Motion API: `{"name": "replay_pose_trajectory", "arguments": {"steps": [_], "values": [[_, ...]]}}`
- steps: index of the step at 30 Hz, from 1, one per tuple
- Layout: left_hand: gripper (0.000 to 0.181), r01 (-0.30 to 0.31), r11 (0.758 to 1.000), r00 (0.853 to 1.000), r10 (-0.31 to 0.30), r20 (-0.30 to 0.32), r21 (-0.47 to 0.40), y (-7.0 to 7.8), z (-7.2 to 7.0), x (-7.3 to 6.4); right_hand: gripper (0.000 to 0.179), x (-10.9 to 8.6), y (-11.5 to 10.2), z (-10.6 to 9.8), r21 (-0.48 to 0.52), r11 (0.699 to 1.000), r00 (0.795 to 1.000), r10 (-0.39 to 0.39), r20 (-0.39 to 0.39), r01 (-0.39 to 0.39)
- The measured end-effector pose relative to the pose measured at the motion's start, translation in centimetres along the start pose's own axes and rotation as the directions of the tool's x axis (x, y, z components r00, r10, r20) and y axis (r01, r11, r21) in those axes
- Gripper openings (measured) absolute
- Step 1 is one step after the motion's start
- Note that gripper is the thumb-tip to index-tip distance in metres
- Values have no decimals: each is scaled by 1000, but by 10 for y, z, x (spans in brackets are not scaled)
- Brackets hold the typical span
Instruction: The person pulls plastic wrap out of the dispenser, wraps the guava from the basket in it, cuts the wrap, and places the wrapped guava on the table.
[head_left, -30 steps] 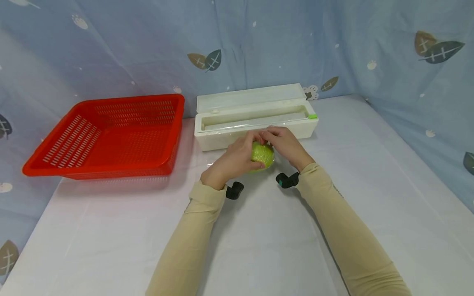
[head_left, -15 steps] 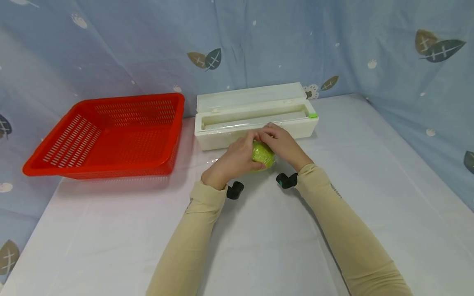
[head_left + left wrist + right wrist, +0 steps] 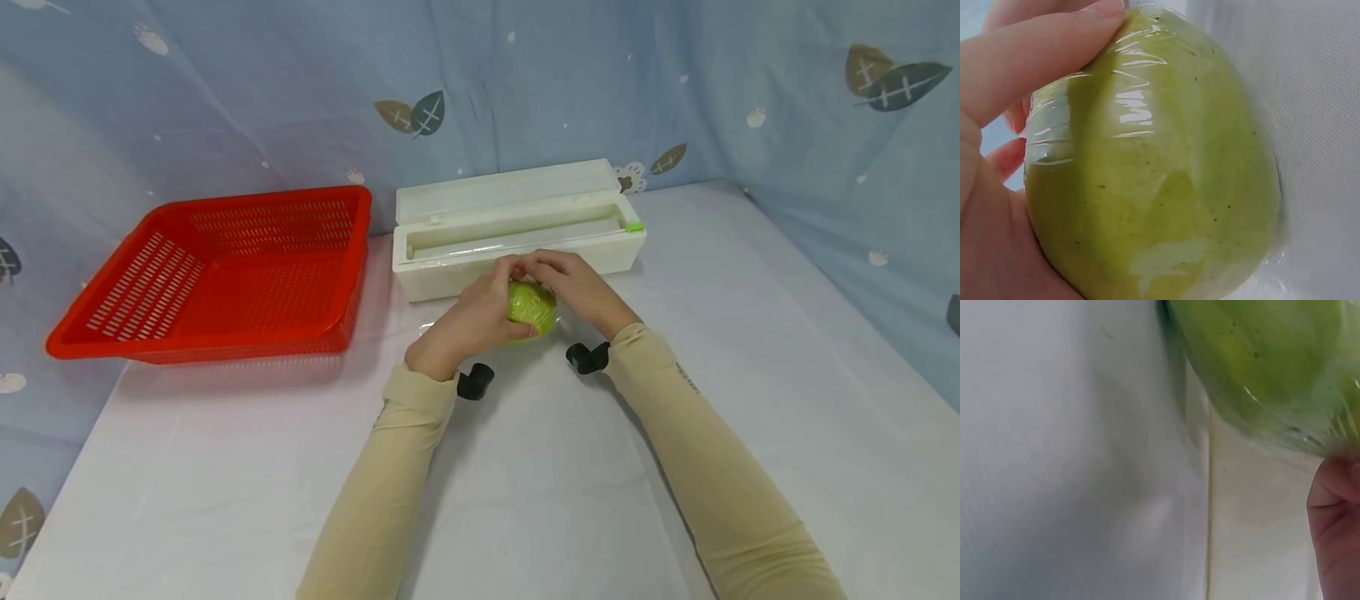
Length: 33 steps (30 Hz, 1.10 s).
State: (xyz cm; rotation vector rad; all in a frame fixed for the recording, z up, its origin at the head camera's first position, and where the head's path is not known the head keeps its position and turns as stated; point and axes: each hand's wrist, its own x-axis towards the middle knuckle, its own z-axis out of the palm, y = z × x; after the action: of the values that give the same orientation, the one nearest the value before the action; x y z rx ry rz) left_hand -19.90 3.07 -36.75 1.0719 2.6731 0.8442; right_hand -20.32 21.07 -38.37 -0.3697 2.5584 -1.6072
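Observation:
A yellow-green fruit (image 3: 532,308) with small dark specks is wrapped in glossy cling film (image 3: 1135,115). My left hand (image 3: 474,321) grips it from the left, its thumb (image 3: 523,331) along the near side. In the left wrist view the film over the fruit shows wrinkles and shiny creases. From the right, my right hand (image 3: 583,290) reaches over the far side of the fruit, fingertips meeting those of the left hand. The right wrist view has its fingers (image 3: 1338,494) pinching the film gathered at the fruit's end. Part of the fruit is hidden behind both hands.
Directly behind the hands stands a long white box (image 3: 517,254), lid raised, with a roll (image 3: 525,237) inside and a green piece (image 3: 634,227) at its right end. A red plastic basket (image 3: 330,337) sits to the left. White cloth (image 3: 540,483) covers the table.
Both hands stay at the fruit with only small finger shifts; the right hand's fingers bend differently over its far side. The head view has tilted slightly.

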Motion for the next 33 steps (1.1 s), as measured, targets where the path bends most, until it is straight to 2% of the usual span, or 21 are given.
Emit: {"name": "replay_pose_trajectory", "arguments": {"steps": [5, 10, 12, 14, 16, 19, 22, 25, 28, 33], "values": [[86, 24, 999, 999, -24, 22, -21, -1, -2, 1, 33, -1, -2, -3, 48, 999, 999, -17, 29, 16], [78, 1, 1000, 1000, -1, -12, 29, 2, -1, 2, 38, -2, -3, -11, -13, 999, 997, -46, 60, 47], [76, 15, 998, 1000, -14, -20, 65, 5, 0, 2, 38, -3, -3, -15, -18, 999, 997, -37, 62, 38], [75, 56, 993, 998, -54, -19, 100, 8, 2, 2, 34, -4, -2, -19, 6, 1000, 998, -26, 58, 26], [75, 124, 983, 992, -123, -10, 133, 12, 3, 2, 30, -5, -1, -22, 38, 999, 999, -13, 40, 11], [73, 231, 963, 973, -232, -10, 136, 17, 5, 1, 29, -4, 0, -26, 70, 997, 1000, 27, -6, -26], [71, 294, 950, 956, -294, -16, 109, 21, 6, -2, 37, -3, 2, -28, 52, 991, 991, 124, -41, -122], [71, 291, 951, 957, -291, -24, 101, 23, 7, -4, 48, -2, 6, -27, -4, 973, 973, 229, -18, -230], [74, 282, 952, 960, -280, -34, 118, 23, 7, -6, 54, -2, 10, -23, -29, 954, 954, 298, 29, -297], [76, 250, 957, 968, -243, -67, 146, 22, 9, -8, 56, 1, 15, -11, 92, 944, 946, 307, 107, -317]]}}
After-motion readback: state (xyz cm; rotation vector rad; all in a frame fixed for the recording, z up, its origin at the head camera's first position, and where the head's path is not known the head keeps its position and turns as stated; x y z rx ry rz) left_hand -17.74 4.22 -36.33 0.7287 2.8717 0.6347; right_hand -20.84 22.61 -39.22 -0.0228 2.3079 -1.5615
